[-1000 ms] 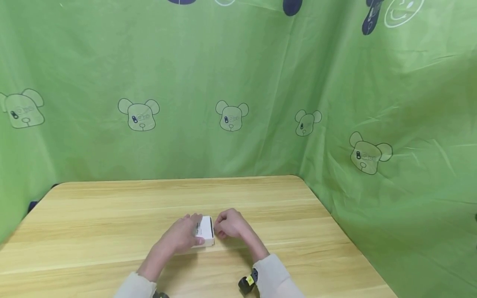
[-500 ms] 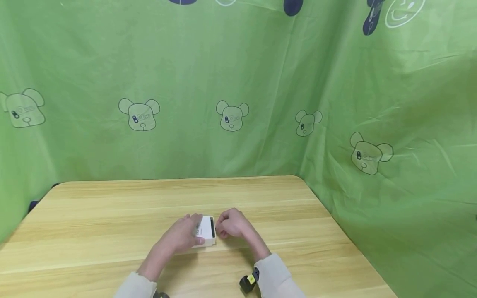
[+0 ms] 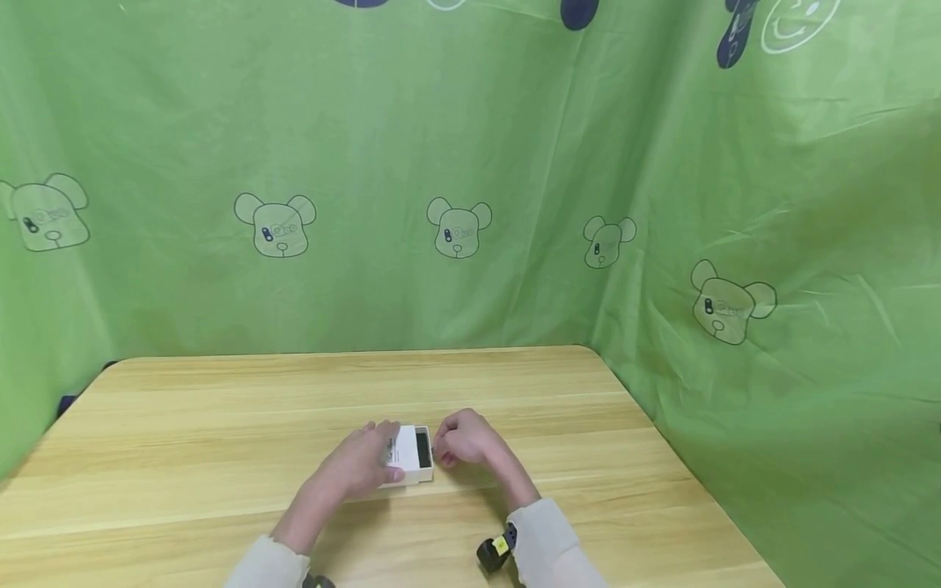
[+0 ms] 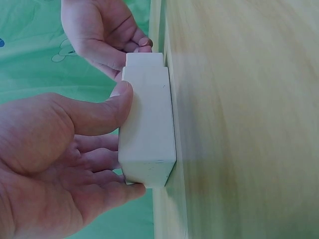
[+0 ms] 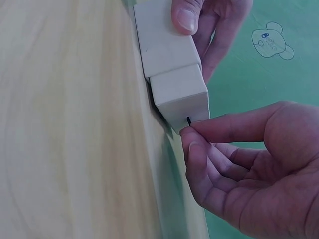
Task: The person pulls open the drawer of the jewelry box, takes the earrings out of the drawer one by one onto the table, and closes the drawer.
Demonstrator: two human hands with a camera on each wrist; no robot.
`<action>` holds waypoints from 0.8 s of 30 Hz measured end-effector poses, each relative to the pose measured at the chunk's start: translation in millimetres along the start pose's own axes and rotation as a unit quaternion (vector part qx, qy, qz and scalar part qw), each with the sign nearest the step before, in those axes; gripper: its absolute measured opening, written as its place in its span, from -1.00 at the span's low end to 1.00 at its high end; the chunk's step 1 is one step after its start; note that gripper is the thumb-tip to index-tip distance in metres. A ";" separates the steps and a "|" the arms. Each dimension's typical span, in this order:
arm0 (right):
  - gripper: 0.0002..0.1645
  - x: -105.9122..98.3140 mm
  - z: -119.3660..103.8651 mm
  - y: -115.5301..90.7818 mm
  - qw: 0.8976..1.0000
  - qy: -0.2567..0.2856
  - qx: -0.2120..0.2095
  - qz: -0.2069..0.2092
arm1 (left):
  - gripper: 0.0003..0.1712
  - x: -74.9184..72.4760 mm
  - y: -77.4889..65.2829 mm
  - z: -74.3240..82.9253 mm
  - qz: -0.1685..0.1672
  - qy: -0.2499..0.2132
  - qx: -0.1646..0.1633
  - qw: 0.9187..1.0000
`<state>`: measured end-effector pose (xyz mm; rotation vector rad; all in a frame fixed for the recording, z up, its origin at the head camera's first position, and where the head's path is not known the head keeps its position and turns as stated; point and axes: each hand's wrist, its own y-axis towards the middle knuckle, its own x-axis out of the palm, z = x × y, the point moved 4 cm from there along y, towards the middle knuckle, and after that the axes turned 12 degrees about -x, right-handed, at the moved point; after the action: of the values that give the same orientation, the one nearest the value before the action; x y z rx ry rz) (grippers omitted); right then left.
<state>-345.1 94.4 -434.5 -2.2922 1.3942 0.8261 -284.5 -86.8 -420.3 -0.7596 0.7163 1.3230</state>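
Observation:
A small white slide-out box lies on the wooden table, dark print on its lid. My left hand holds its outer sleeve from the left, thumb on the near side and fingers over the top. From the sleeve's right end the inner drawer sticks out a short way, with something dark inside it in the head view. A short black pull tab comes out of the drawer's end face. Thumb and index finger of my right hand pinch this tab; its tip is hidden between them.
Green curtains with bear-head drawings hang behind and beside the table. A black wrist camera sits under the right sleeve, close over the table's near part.
My right hand has moved slightly right, and the drawer has slid further out of the sleeve with it, showing more of the dark inside. The left hand has stayed in place.

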 end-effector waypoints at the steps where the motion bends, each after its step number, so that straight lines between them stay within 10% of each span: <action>1: -0.94 -0.8 0.6 -0.1 1.000 0.000 0.001 -0.001 | -0.11 -0.2 0.1 0.2 0.000 0.001 0.000 1.000; 24: -0.94 -17.4 11.1 -3.0 1.000 -0.006 0.018 -0.018 | -0.10 0.0 -0.2 0.6 0.003 0.000 -0.003 1.000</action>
<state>-351.9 114.0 -432.2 -2.2737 1.3479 0.7962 -284.2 -86.3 -419.9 -0.7628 0.7154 1.3311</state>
